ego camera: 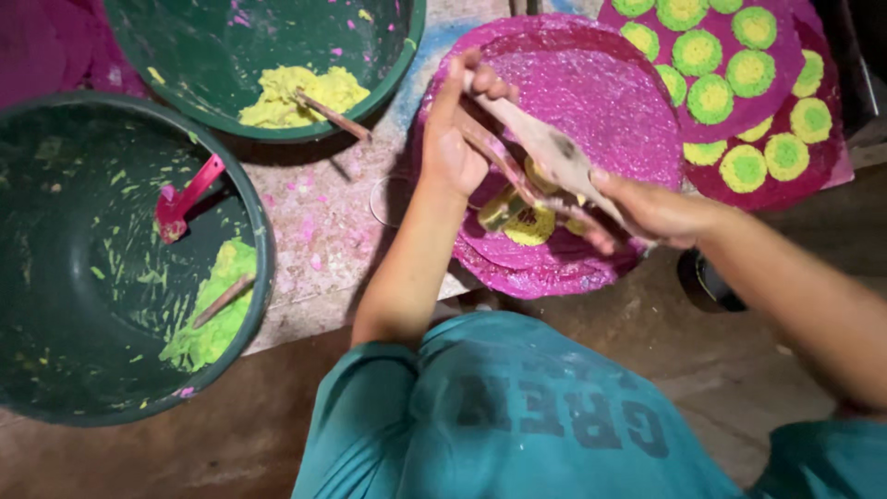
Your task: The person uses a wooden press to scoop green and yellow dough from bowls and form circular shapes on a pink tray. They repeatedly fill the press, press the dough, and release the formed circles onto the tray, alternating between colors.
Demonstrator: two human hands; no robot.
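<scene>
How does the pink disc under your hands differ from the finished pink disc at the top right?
The pink disc under the hands carries only a few yellow blobs near its lower edge; the top-right disc is covered with many green-rimmed yellow rounds. The first is partly hidden by the left hand, the right hand and a wooden spatula; the second lies untouched, overlapping another decorated disc. Both are round, pink and grainy.

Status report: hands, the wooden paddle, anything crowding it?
Left hand and right hand both grip wooden paddle. Over pink disc. Yellow dots directly beneath.
</scene>
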